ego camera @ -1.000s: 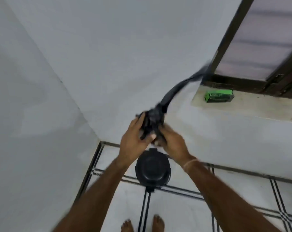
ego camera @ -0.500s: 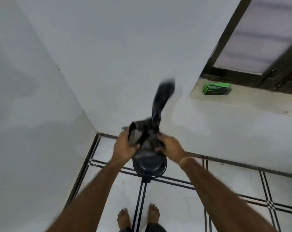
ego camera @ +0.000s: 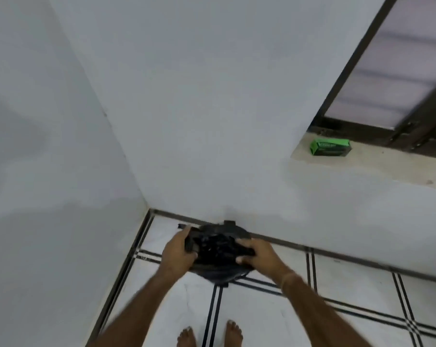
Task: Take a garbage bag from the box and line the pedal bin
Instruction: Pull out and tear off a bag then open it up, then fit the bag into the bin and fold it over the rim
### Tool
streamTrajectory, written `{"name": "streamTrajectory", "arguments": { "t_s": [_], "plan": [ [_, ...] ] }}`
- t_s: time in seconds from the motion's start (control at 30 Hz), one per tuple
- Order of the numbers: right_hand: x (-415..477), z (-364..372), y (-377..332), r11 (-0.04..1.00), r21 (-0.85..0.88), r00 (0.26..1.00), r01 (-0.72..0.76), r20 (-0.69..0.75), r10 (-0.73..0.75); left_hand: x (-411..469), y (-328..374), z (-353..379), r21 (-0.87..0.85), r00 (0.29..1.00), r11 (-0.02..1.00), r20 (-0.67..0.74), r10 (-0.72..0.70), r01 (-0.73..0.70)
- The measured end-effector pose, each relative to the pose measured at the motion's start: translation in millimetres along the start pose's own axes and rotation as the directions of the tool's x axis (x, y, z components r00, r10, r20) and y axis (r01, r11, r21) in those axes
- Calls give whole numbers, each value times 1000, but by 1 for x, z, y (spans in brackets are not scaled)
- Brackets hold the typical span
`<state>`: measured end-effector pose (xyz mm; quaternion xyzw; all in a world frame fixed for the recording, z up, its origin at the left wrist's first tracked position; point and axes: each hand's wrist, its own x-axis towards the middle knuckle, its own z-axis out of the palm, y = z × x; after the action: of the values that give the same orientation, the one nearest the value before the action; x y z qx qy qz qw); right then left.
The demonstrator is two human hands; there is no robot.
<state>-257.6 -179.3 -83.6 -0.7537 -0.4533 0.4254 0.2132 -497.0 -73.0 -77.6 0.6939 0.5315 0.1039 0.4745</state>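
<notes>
**Colours in a white room corner**

A black garbage bag [ego camera: 218, 246] over a black pedal bin [ego camera: 219, 275]. A bright green box [ego camera: 330, 147] on a beige sill [ego camera: 377, 169]. White walls [ego camera: 199, 108]. White floor tiles [ego camera: 267, 311] crossed by paired black lines. Dark brown window frame [ego camera: 357, 131].

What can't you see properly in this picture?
Head view:
- Round black pedal bin: mostly hidden by the crumpled black plastic garbage bag; lid state unclear.
- Small green cardboard box: print too small to read.
- Left hand, right hand: fingertips buried in the bag.
</notes>
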Motion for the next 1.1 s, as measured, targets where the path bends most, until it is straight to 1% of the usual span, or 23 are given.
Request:
{"name": "streamTrajectory", "arguments": {
  "t_s": [0.03,0.07,0.1,0.17,0.2,0.27,0.33,0.4,0.43,0.5,0.6,0.67,0.73,0.83,0.9,0.93,0.97,1.0,1.1],
  "plan": [
    [-9,-1,0,990,129,998,-54,43,49,-4,-12,-4,-96,997,992,34,-76,78],
    [-13,-3,-2,970,231,996,-78,57,67,-5,-15,-8,-217,995,971,52,-90,99],
    [-12,-11,-7,949,300,995,-99,42,91,-5,-11,-14,-320,991,938,55,-122,133],
    [-15,-17,-23,881,457,992,-126,32,125,-6,2,-23,-492,988,858,54,-142,150],
    [-17,-18,-30,838,532,989,-121,-7,147,-5,8,-28,-550,990,824,26,-141,132],
    [-16,-15,-31,746,659,988,-95,-29,152,-5,11,-31,-631,987,766,-2,-160,123],
    [-15,-12,-31,575,816,987,-62,-34,155,-6,12,-35,-692,983,708,14,-182,141],
    [-12,-13,-30,425,905,982,-3,-77,171,-3,10,-39,-723,987,679,28,-158,129],
    [-10,-13,-28,380,925,980,17,-91,177,-1,9,-39,-722,990,681,39,-138,123],
    [-5,-13,-26,351,936,974,34,-110,198,-1,7,-38,-700,994,707,41,-100,100],
    [4,-13,-22,370,928,971,36,-120,208,0,3,-39,-638,993,761,86,-82,118],
    [7,-13,-19,421,906,972,37,-130,194,1,1,-41,-635,985,754,147,-93,166],
    [9,-13,-14,523,852,973,30,-144,180,6,0,-42,-672,977,711,181,-115,208],
    [14,-9,-8,685,728,972,26,-179,153,18,0,-33,-775,973,589,168,-157,229],
    [23,-3,2,747,665,967,18,-201,157,29,-3,-21,-811,966,530,163,-201,247],
    [28,0,8,771,637,963,18,-219,159,37,-5,-14,-813,962,524,157,-223,254],
    [33,4,15,786,618,956,8,-234,175,42,-8,-7,-803,959,538,145,-241,257],
    [35,7,20,800,600,947,-8,-251,198,45,-10,0,-777,957,574,125,-261,258],
    [54,24,53,845,532,927,-45,-292,234,64,-31,33,-643,965,727,76,-253,241]
  ]
}}
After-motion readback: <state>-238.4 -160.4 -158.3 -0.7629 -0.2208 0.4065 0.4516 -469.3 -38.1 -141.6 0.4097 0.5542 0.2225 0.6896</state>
